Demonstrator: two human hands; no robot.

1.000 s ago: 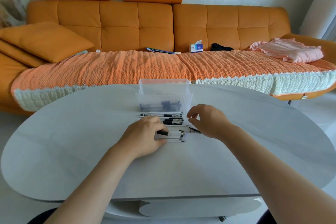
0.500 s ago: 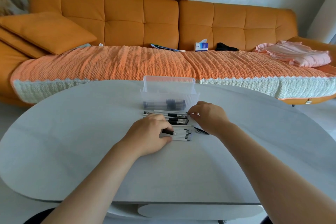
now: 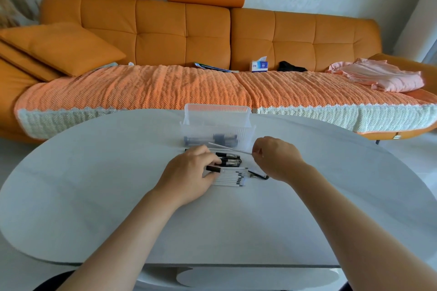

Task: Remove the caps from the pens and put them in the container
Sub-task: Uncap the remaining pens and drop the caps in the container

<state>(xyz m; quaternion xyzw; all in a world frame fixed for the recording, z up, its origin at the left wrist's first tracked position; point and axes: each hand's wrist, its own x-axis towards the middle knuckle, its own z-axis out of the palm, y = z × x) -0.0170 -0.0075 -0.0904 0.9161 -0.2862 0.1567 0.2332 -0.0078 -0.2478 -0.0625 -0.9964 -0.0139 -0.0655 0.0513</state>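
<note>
A clear plastic container stands on the white table, with dark pen parts visible inside it. In front of it lie several white pens in a row and a few black ones. My left hand rests over the left end of the row, its fingers curled round a pen with a black cap. My right hand pinches the end of a thin white pen, lifted at a slant just in front of the container. A black cap or clip lies beside the row.
Behind the table runs an orange sofa with a knitted cover. On it lie a tissue pack, a dark item, folded pink cloth and a cushion. The table's front edge is near my body.
My right hand has picked a thin white pen out of the pile and lifted it up and to the right. My left hand has stayed on the row.
</note>
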